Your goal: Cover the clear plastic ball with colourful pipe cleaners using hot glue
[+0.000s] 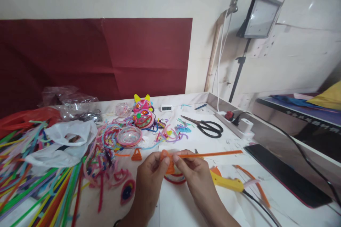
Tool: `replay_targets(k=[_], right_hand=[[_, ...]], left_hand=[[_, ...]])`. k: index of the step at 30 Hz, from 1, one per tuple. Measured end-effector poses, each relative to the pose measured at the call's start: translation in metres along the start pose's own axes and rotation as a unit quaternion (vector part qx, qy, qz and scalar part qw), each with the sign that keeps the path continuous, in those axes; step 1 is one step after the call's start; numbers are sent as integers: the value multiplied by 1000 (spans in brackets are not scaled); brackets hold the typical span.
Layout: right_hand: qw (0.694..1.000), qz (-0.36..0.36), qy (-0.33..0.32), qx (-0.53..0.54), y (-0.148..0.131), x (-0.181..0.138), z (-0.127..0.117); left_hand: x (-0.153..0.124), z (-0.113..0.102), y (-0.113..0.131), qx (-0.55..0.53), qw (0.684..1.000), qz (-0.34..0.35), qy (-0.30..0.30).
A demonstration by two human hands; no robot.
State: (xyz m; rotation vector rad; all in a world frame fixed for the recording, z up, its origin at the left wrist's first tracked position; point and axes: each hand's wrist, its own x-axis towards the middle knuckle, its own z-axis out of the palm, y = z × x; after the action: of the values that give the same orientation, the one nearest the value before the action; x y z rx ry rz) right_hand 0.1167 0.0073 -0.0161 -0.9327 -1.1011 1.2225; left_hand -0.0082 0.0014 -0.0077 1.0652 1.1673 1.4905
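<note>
Hands (151, 172) (194, 173) pinching orange strip (213, 154), paper (173, 207) below; rim (183, 100) beyond

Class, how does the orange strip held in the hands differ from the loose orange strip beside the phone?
The held strip sticks out nearly straight; the loose strip bends partway. The right hand pinches the held strip; nothing holds the loose strip, which lies beside the phone. The held strip runs almost level across the picture; the loose strip slants down rightward. Both are orange.

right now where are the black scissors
In the head view, the scissors lie right of centre on the table, beyond the right hand and left of the white power strip.
</note>
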Motion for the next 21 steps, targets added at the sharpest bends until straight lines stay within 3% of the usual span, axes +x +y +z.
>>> replay_targets(k=[8,16,21], right_hand=[[999,-27,7,-44,-1,0,1],[987,-106,68,-95,-1,-5,10],[978,-145,77,-128,-1,-9,18]], left_hand=[[2,-1,-5,34,999,20,8],[4,-6,-9,93,995,34,-1],[0,-3,-6,124,989,73,35]])
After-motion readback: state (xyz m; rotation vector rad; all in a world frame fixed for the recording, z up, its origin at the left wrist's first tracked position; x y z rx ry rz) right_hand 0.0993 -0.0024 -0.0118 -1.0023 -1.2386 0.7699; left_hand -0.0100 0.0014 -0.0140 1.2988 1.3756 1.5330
